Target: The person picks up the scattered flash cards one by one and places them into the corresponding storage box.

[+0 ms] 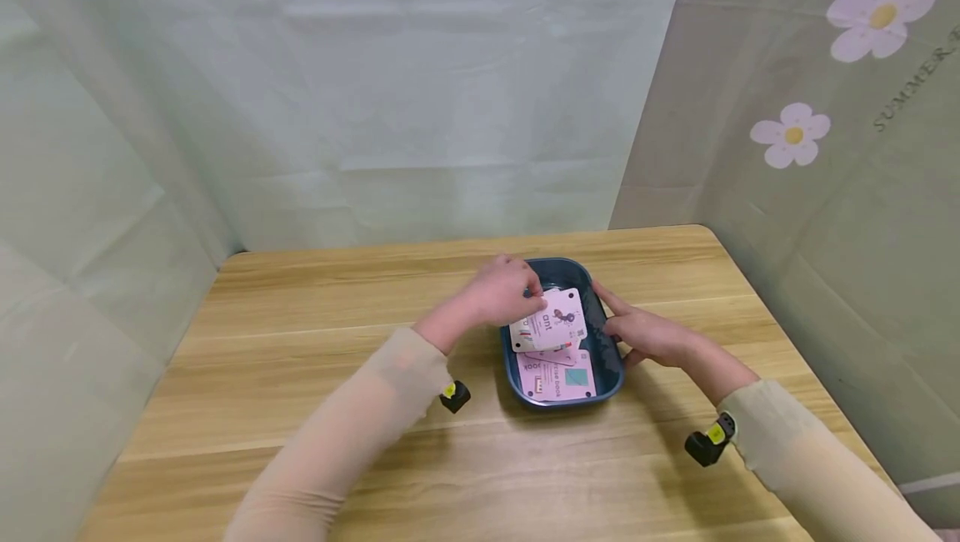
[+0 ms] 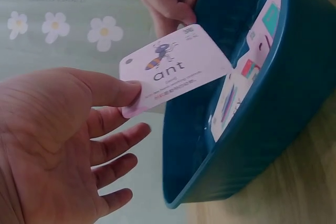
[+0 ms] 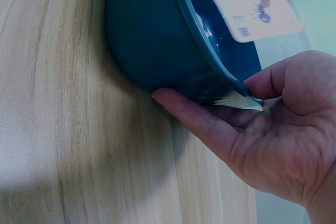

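Between thumb and index finger, my left hand (image 1: 501, 292) pinches a white flashcard (image 2: 176, 59) printed with an ant picture and the word "ant". The card is tilted over a dark blue plastic bin (image 1: 512, 379); its other fingers are spread apart in the left wrist view. My right hand (image 1: 651, 335) grips the bin's right side, thumb over the rim and fingers against the outer wall (image 3: 152, 35). Inside the bin lie several overlapping picture cards (image 1: 557, 385), one showing the word "book". The ant card partly covers them.
The bin stands on a light wood-grain table (image 1: 322, 358), nearer its back edge. Pale cloth (image 1: 420, 92) hangs behind and at both sides, with printed flowers (image 1: 793, 136) on the right. A small black device (image 1: 708, 442) is on the right sleeve.
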### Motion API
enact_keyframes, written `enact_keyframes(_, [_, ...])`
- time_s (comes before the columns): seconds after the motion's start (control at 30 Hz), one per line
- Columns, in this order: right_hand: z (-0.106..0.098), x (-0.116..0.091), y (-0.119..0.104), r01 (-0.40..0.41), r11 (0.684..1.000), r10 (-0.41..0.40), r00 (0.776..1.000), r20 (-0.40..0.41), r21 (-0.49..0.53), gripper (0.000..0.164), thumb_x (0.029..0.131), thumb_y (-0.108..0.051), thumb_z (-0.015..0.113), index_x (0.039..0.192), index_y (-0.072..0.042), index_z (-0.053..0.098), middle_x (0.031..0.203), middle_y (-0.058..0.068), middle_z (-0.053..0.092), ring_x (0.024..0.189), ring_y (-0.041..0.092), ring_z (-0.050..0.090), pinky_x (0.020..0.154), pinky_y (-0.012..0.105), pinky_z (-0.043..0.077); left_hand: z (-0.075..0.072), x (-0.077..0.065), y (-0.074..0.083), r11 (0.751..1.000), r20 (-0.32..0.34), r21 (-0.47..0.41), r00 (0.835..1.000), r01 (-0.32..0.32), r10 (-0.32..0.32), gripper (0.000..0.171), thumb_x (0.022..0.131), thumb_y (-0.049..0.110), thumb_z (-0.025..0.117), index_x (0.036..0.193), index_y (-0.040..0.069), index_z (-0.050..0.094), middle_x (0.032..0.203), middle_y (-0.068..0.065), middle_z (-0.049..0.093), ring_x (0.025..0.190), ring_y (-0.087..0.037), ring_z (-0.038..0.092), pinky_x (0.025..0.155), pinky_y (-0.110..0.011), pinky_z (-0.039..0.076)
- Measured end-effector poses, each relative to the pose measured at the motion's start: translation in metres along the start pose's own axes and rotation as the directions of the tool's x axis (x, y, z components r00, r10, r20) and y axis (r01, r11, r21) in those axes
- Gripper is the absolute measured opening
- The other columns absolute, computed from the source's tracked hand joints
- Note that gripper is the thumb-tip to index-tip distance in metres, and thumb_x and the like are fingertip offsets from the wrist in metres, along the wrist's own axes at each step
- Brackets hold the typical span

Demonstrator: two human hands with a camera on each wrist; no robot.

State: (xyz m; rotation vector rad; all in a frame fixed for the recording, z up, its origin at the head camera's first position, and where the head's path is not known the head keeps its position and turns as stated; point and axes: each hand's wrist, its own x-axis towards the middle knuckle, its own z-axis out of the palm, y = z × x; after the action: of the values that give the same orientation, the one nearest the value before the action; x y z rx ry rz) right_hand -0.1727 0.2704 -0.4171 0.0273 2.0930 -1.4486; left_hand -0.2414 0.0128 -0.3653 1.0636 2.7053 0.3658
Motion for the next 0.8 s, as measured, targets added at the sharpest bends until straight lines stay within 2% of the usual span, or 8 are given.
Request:
enact_keyframes(0.23, [0.000, 0.000, 0.001, 0.000, 1.000, 0.000, 1.000, -0.001, -0.007, 0.079, 0.105, -0.009, 0.038, 0.164, -0.034, -0.007, 0.164, 0.031, 0.012, 0.139, 0.045, 0.041, 0.085, 0.051, 0.058, 0.011, 0.006, 0.003, 0.995, 0.115, 0.098, 0.993, -0.032, 0.020, 0.020, 0.100, 0.041, 0.064, 0.096, 0.023, 0.072, 0.114, 0.001, 0.063, 0.117, -0.027, 0.048, 0.100, -0.044, 0.041])
enact_keyframes(0.37, [0.000, 0.000, 0.002, 0.000, 1.000, 0.000, 1.000, -0.002, -0.011, 0.079, 0.105, -0.009, 0.038, 0.164, -0.035, -0.007, 0.165, 0.030, 0.009, 0.140, 0.046, 0.039, 0.086, 0.051, 0.058, 0.017, 0.007, 0.005, 0.989, 0.152, 0.140, 0.988, -0.036, 0.015, 0.018, 0.099, 0.042, 0.065, 0.097, 0.026, 0.072, 0.115, 0.002, 0.061, 0.114, -0.026, 0.045, 0.095, -0.044, 0.043])
enact_keyframes(0.6, [0.000, 0.000, 0.002, 0.001, 1.000, -0.001, 1.000, -0.004, -0.015, 0.079, 0.105, -0.009, 0.038, 0.164, -0.034, -0.007, 0.166, 0.028, 0.004, 0.142, 0.048, 0.036, 0.086, 0.052, 0.057, 0.024, 0.009, 0.007, 0.987, 0.147, 0.155, 0.989, -0.052, 0.029, 0.015, 0.097, 0.043, 0.068, 0.097, 0.029, 0.074, 0.111, 0.003, 0.060, 0.109, -0.025, 0.045, 0.093, -0.045, 0.042])
enact_keyframes(0.8, [0.000, 0.000, 0.002, -0.001, 1.000, 0.001, 1.000, -0.007, -0.009, 0.079, 0.104, -0.007, 0.038, 0.164, -0.033, -0.007, 0.167, 0.028, 0.002, 0.142, 0.048, 0.036, 0.085, 0.051, 0.058, 0.029, 0.011, 0.006, 0.984, 0.139, 0.172, 0.990, -0.033, 0.009, 0.014, 0.097, 0.044, 0.068, 0.095, 0.031, 0.072, 0.113, 0.003, 0.059, 0.113, -0.026, 0.044, 0.099, -0.045, 0.039])
